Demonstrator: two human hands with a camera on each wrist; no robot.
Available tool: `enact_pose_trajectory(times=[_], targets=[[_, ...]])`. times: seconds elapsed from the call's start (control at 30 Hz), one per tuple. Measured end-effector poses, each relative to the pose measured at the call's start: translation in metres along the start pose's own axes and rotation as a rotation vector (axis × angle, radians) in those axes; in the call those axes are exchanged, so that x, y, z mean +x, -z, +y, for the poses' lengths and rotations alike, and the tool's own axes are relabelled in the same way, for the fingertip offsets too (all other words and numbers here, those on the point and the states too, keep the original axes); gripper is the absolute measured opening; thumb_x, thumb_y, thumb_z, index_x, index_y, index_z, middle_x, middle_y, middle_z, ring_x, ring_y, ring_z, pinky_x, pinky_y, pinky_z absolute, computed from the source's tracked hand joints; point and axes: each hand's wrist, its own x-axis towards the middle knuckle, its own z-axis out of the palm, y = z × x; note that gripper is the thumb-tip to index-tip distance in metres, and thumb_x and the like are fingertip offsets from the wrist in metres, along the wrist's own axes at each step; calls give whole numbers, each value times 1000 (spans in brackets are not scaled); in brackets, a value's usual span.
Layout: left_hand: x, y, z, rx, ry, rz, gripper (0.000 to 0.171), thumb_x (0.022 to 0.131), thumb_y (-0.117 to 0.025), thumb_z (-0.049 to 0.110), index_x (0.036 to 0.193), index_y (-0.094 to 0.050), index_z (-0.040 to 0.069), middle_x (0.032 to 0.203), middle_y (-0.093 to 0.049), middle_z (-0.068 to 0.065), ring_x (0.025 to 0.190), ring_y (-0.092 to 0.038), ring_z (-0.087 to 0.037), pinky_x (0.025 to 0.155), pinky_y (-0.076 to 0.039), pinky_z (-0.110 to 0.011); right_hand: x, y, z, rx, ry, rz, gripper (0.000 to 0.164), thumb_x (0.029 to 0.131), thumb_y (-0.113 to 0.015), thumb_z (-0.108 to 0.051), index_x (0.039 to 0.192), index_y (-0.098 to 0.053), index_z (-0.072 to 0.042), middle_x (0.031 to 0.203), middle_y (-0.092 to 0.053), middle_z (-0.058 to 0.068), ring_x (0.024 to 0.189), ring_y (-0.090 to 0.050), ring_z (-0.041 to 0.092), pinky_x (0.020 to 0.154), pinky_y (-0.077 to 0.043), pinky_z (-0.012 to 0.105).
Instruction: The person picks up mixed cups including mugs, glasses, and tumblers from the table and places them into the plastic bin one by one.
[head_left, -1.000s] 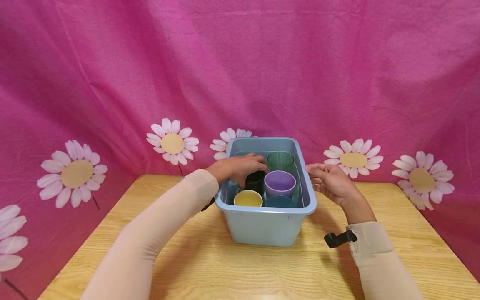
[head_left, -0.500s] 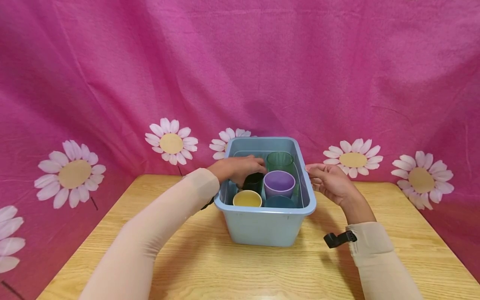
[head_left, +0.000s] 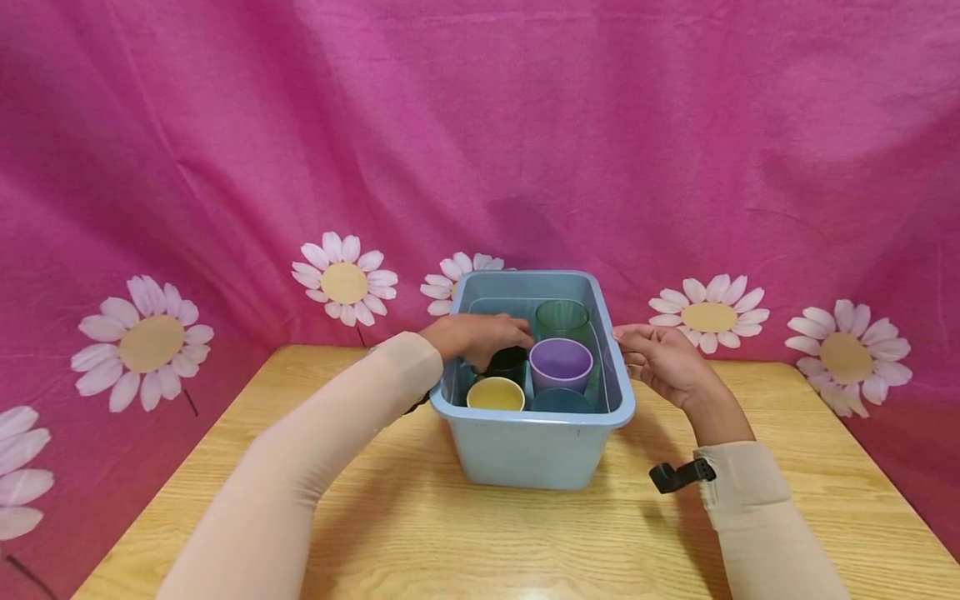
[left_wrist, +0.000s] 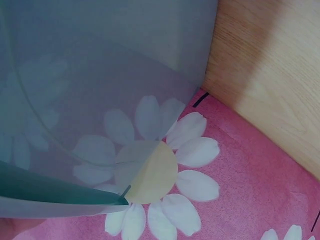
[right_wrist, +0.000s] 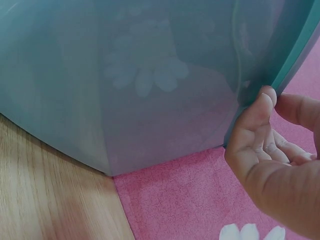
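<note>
A light blue plastic tub [head_left: 536, 450] stands on the wooden table, holding several cups. My left hand [head_left: 483, 337] reaches over its left rim, fingers curved down around a black cup [head_left: 507, 364]. In front of that cup is a yellow cup [head_left: 496, 394]; to its right is a purple cup [head_left: 561, 364]. A clear green cup [head_left: 562, 317] sits behind the purple one, and a teal cup [head_left: 562, 401] is in front. My right hand [head_left: 660, 362] pinches the tub's right rim between thumb and fingers, clearly seen in the right wrist view. The left wrist view shows mostly the tub's outer wall [left_wrist: 135, 50].
A pink cloth with daisies [head_left: 480, 150] hangs close behind the tub and along both sides of the table [head_left: 450, 542]. Wood surface extends around the tub. Each wrist has a black strap; the right one [head_left: 681, 477] shows plainly.
The black cup sits slightly lower in the tub, with my left hand following it down a little. My right hand stays at the rim.
</note>
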Motion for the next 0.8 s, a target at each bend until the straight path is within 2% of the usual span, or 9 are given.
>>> enact_pose_trajectory(times=[0.37, 0.63, 0.8], targets=[[-1, 2, 0, -46, 29, -29, 79, 82, -80, -7, 151, -53, 20, 148, -49, -5, 135, -45, -21, 110, -46, -36, 1, 0, -1, 19, 6, -21, 14, 103, -62, -13, 99, -75, -10, 90, -75, 2, 80, -71, 13, 77, -59, 26], [-5, 1, 1, -12, 65, -46, 79, 83, -80, -5, 151, -53, 22, 152, -47, -5, 136, -45, -23, 105, -50, -37, 5, -2, 2, 24, -6, -10, 15, 103, -63, -13, 98, -76, -12, 89, -75, 1, 79, -71, 14, 77, -60, 27], [-7, 5, 2, 18, 50, -39, 76, 82, -83, 0, 149, -55, 23, 150, -48, -5, 134, -47, -23, 106, -50, -39, 4, -2, 3, 31, -13, -1, 15, 103, -63, -13, 97, -76, -12, 88, -75, 1, 78, -71, 13, 76, -60, 26]])
